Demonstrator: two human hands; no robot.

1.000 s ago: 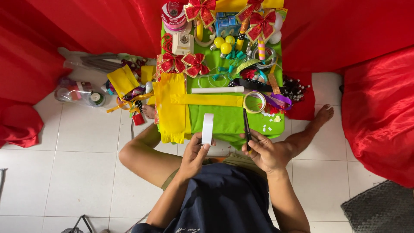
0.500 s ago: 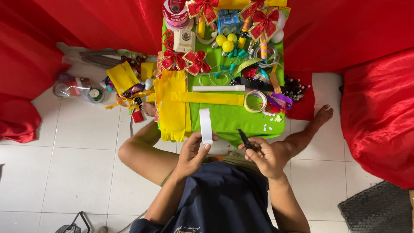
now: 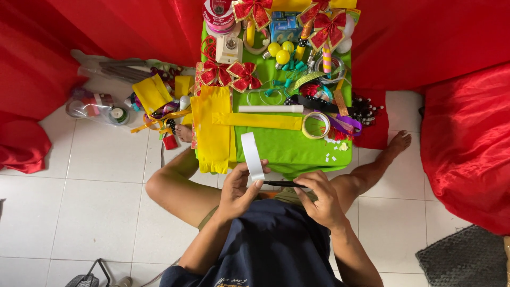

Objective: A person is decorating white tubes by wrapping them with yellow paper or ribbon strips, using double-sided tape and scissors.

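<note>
Here: left hand point(image 3: 240, 191) grip holds one white tape roll point(image 3: 252, 156); right hand point(image 3: 320, 199) grip holds one black scissors point(image 3: 284, 184).

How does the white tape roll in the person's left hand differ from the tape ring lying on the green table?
The white tape roll is held on edge in the left hand, while the tape ring lies flat on the green table, untouched. The white roll looks opaque white and wide; the ring looks yellowish, see-through and thin-walled, showing green through its middle. Both are round tape rolls.
</note>
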